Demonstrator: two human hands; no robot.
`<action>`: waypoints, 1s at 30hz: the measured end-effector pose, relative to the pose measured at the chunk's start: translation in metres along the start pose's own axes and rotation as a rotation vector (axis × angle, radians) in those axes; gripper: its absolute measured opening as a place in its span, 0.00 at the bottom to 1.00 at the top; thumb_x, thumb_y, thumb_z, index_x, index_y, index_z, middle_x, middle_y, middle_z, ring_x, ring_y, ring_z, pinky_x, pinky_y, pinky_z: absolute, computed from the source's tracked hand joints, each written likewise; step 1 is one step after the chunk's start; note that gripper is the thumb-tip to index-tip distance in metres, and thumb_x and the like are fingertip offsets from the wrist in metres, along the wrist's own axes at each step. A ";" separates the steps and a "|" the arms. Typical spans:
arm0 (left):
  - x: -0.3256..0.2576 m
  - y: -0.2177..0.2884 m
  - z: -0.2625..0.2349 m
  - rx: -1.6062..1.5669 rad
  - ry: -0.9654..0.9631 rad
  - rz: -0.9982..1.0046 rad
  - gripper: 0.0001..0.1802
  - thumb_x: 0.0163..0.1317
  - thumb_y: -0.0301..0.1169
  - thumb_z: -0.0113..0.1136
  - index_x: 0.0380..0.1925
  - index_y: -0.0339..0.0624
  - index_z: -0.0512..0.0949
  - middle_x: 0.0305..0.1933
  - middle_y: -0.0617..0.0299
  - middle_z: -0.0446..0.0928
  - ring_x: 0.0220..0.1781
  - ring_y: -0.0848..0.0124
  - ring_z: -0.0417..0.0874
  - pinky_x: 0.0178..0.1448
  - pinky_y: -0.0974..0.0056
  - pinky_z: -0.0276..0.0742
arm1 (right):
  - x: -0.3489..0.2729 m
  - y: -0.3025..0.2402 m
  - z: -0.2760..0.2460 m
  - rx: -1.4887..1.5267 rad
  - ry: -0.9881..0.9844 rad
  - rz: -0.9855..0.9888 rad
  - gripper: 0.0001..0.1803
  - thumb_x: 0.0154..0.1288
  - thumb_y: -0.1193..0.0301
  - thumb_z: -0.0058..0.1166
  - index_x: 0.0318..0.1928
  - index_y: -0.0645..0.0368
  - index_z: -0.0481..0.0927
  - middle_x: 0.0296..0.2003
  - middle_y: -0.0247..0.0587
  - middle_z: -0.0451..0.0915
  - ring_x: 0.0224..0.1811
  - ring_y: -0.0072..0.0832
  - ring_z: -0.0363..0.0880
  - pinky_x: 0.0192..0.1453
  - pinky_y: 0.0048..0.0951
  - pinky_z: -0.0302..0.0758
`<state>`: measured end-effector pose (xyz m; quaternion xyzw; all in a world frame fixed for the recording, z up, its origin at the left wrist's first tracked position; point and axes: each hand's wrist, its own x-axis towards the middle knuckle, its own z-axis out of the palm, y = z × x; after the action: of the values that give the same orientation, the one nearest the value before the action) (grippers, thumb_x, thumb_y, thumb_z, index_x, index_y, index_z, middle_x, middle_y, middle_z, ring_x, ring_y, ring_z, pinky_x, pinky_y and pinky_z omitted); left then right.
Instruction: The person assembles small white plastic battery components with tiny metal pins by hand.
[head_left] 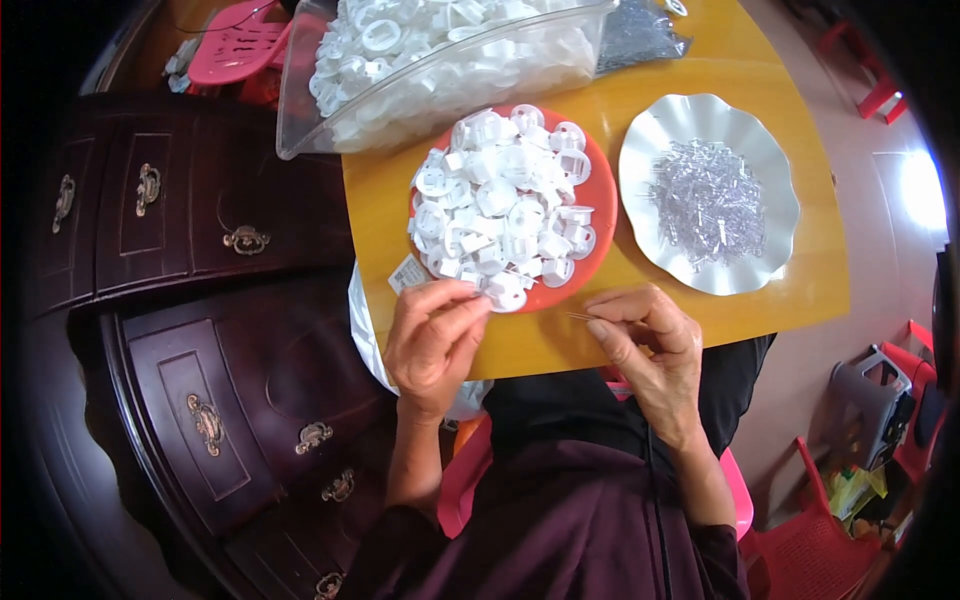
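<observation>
My left hand (432, 340) pinches a round white plastic part (507, 293) at the near edge of a red plate (603, 190). That plate is heaped with similar white plastic parts (497, 195), ring-shaped with small blocks on them. To the right, my right hand (655, 345) holds a thin metal pin (580, 316) between thumb and forefinger, its end pointing left toward the plate. How many pins are in the pinch I cannot tell. Beyond that hand lies a white scalloped dish (640, 150) with a pile of thin clear or silvery pins (708, 200).
A clear plastic bin (300, 110) full of white parts stands at the table's far side, beside a bag of pins (640, 35). The yellow table (815, 270) has a curved right edge. A dark wooden cabinet (190, 400) stands left; red chairs (815, 550) are on the right.
</observation>
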<state>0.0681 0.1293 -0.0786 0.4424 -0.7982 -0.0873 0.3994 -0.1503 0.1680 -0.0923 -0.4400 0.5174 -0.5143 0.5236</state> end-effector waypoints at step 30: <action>0.025 0.046 0.079 -1.060 -0.146 -0.601 0.18 0.72 0.24 0.52 0.60 0.32 0.74 0.60 0.47 0.77 0.62 0.66 0.77 0.68 0.62 0.70 | 0.003 -0.005 -0.024 -0.218 0.203 -0.415 0.08 0.57 0.81 0.64 0.38 0.62 0.81 0.52 0.45 0.79 0.50 0.34 0.83 0.51 0.30 0.80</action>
<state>-0.0248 0.1202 -0.0940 0.3822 -0.5118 -0.6112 0.4673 -0.1750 0.1666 -0.0898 -0.5368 0.5185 -0.5932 0.3018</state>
